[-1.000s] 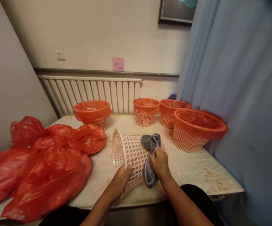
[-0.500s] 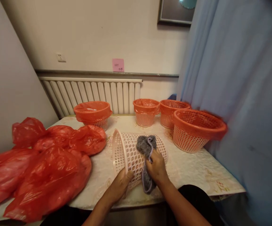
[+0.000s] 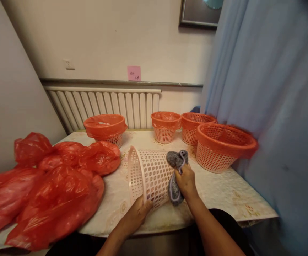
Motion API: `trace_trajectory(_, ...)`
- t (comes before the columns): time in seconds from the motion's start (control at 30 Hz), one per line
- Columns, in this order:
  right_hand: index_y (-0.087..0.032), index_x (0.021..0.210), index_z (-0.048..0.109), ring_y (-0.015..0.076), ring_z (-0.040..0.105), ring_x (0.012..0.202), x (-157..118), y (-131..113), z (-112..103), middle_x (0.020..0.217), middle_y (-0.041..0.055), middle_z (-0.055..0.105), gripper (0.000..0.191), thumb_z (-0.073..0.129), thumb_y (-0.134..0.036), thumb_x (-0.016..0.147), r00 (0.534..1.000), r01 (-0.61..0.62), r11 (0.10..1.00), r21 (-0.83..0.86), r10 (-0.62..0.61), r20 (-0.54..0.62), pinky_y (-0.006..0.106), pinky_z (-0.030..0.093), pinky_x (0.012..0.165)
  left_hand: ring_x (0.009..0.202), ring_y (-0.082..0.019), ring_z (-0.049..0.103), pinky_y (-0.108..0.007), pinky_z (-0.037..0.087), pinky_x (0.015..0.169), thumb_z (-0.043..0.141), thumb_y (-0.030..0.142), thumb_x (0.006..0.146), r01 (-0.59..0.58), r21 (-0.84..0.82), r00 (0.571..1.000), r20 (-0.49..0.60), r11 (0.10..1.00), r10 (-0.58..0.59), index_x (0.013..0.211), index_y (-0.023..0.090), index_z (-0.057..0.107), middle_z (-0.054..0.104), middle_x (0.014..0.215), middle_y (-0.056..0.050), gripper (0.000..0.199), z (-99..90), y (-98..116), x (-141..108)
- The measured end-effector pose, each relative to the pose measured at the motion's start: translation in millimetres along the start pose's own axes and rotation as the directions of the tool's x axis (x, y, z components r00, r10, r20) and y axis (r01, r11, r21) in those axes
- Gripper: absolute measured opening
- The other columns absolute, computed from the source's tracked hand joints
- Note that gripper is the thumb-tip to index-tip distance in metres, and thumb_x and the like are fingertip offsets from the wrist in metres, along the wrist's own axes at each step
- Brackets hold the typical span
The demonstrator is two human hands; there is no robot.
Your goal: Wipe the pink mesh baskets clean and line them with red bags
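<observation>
A pale pink perforated plastic basket (image 3: 156, 174) lies on its side in front of me, its open mouth facing left. My left hand (image 3: 141, 209) grips its rim at the lower near side, the thumb on the outer wall and the other fingers hidden. In my right hand (image 3: 187, 179) is a bunched grey cloth (image 3: 175, 185) with a purple edge, pressed against the basket's wall near its base at the right. The fingers are closed round the cloth.
Several similar baskets with red bag liners stand along the back, one basket (image 3: 105, 128) at left and a larger basket (image 3: 216, 158) at right. Red plastic bags (image 3: 55, 202) heap on the table's left. A blue curtain (image 3: 279, 106) hangs at the right, a radiator (image 3: 111, 106) behind.
My right hand has slid the cloth to the right along the basket's wall, towards the base. My left hand still holds the rim, in nearly the same place.
</observation>
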State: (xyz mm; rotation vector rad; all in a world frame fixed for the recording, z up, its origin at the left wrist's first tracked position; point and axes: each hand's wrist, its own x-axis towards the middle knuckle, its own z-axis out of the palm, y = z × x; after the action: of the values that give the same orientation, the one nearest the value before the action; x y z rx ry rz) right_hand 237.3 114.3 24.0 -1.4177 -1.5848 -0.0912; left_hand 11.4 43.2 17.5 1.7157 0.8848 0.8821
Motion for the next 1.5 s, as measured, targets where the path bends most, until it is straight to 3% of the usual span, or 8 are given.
trace_trajectory(0.13, -0.013, 0.081, 0.064, 0.0225, 0.055, 0.078, 12, 30, -6, 0.079, 0.0118, 0.064, 0.021, 0.045, -0.021, 0.079, 0.979, -0.202, 0.972, -0.119, 0.196, -0.058, 0.032, 0.041, 0.072, 0.132, -0.028, 0.040, -0.045, 0.024, 0.115, 0.041, 0.051, 0.092, -0.022, -0.015, 0.998, 0.055, 1.000, 0.023, 0.133, 0.016, 0.051, 0.050, 0.141, -0.009, 0.054, 2.0, -7, -3)
trace_trajectory(0.23, -0.013, 0.085, 0.065, 0.0220, 0.056, 0.079, 12, 28, -6, 0.081, 0.0111, 0.065, 0.021, 0.046, -0.021, 0.079, 0.978, -0.207, 0.972, -0.113, 0.201, -0.061, 0.030, 0.041, 0.072, 0.133, -0.027, 0.040, -0.044, 0.025, 0.115, 0.042, 0.048, 0.092, -0.018, 0.002, 0.997, 0.069, 1.000, 0.018, 0.133, 0.017, 0.051, 0.050, 0.141, -0.009, 0.052, 2.8, -10, -4)
trace_trajectory(0.43, -0.018, 0.094, 0.064, 0.0229, 0.054, 0.091, -17, -34, -4, 0.093, 0.0089, 0.065, 0.028, 0.045, -0.011, 0.075, 0.992, 0.118, 0.984, 0.137, -0.124, 0.036, 0.035, 0.042, 0.083, 0.131, -0.028, 0.042, -0.045, 0.024, 0.115, 0.042, 0.046, 0.092, 0.003, 0.000, 0.999, 0.039, 1.000, -0.003, 0.131, 0.018, 0.054, 0.055, 0.136, -0.008, 0.049, 4.2, -7, -3)
trace_trajectory(0.63, -0.020, 0.091, 0.061, 0.0222, 0.056, 0.093, -48, -86, -4, 0.092, 0.0065, 0.065, 0.030, 0.044, -0.006, 0.071, 0.894, 0.400, 0.848, 0.347, -0.445, 0.056, 0.040, 0.040, 0.089, 0.128, -0.031, 0.045, -0.045, 0.028, 0.112, 0.044, 0.046, 0.092, -0.006, 0.046, 0.999, 0.032, 0.999, 0.004, 0.130, 0.018, 0.054, 0.060, 0.130, -0.007, 0.049, 5.9, 1, -3)
trace_trajectory(0.87, -0.016, 0.087, 0.063, 0.0237, 0.054, 0.087, -12, -25, 2, 0.089, 0.0106, 0.064, 0.022, 0.044, -0.012, 0.077, 0.993, 0.115, 0.988, 0.106, -0.115, -0.005, 0.035, 0.044, 0.078, 0.129, -0.029, 0.044, -0.044, 0.028, 0.113, 0.043, 0.047, 0.092, 0.026, 0.047, 0.997, 0.065, 0.999, -0.029, 0.132, 0.019, 0.053, 0.055, 0.137, -0.007, 0.049, 4.7, -10, -7)
trace_trajectory(1.03, -0.014, 0.080, 0.063, 0.0215, 0.054, 0.074, 11, 22, -6, 0.076, 0.0103, 0.063, 0.020, 0.045, -0.021, 0.079, 0.981, -0.182, 0.978, -0.105, 0.173, -0.089, 0.031, 0.040, 0.069, 0.128, -0.030, 0.045, -0.045, 0.029, 0.112, 0.046, 0.050, 0.090, 0.053, 0.031, 0.993, 0.103, 0.998, -0.055, 0.131, 0.018, 0.053, 0.055, 0.137, -0.009, 0.053, 5.1, -17, -13)
trace_trajectory(1.17, -0.014, 0.081, 0.064, 0.0210, 0.053, 0.074, 11, 26, -7, 0.076, 0.0100, 0.063, 0.021, 0.044, -0.019, 0.078, 0.980, -0.188, 0.975, -0.120, 0.178, -0.091, 0.030, 0.039, 0.069, 0.131, -0.031, 0.041, -0.046, 0.025, 0.114, 0.049, 0.055, 0.086, -0.006, -0.012, 0.992, 0.125, 1.000, 0.008, 0.130, 0.017, 0.054, 0.054, 0.137, -0.011, 0.058, 2.0, -13, -10)
trace_trajectory(1.5, -0.016, 0.090, 0.064, 0.0216, 0.055, 0.084, 5, 12, -4, 0.086, 0.0085, 0.064, 0.024, 0.044, -0.015, 0.078, 0.995, -0.092, 0.995, -0.043, 0.091, -0.026, 0.030, 0.042, 0.076, 0.127, -0.029, 0.047, -0.045, 0.031, 0.111, 0.031, 0.060, 0.091, 0.045, -0.295, 0.973, -0.202, 0.955, -0.109, 0.128, 0.009, 0.051, 0.057, 0.133, -0.015, 0.066, 1.4, 16, 21)
